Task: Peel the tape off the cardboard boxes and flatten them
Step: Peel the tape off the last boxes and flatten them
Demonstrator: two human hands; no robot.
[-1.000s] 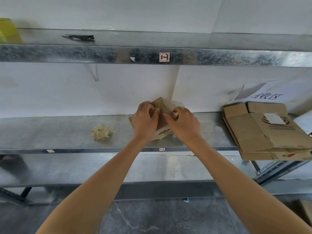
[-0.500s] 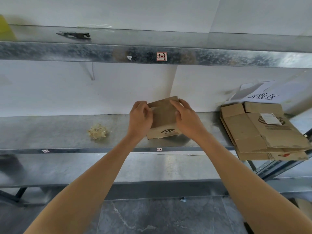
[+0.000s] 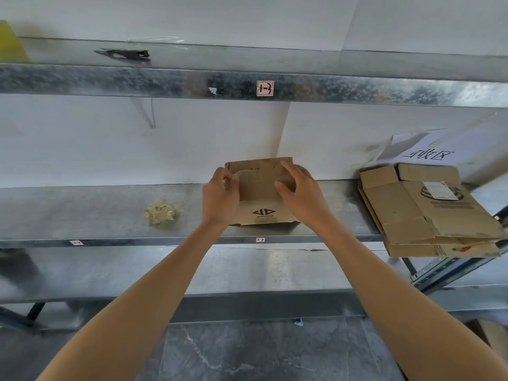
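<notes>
Metal shelf [image 3: 82, 215], with a stack of flattened boxes [image 3: 428, 213] at its right end. Mid-shelf, near the front edge, lies the small cardboard box [image 3: 261, 193]: left hand [image 3: 220, 199] pinches its left edge, right hand [image 3: 302, 193] grips its right side, thumb on top. A crumpled tape wad [image 3: 160, 211] lies well to the left.

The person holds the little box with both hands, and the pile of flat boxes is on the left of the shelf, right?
No. The pile of flat boxes lies at the right of the shelf, as the head view shows. The left hand and right hand do hold the little box.
</notes>
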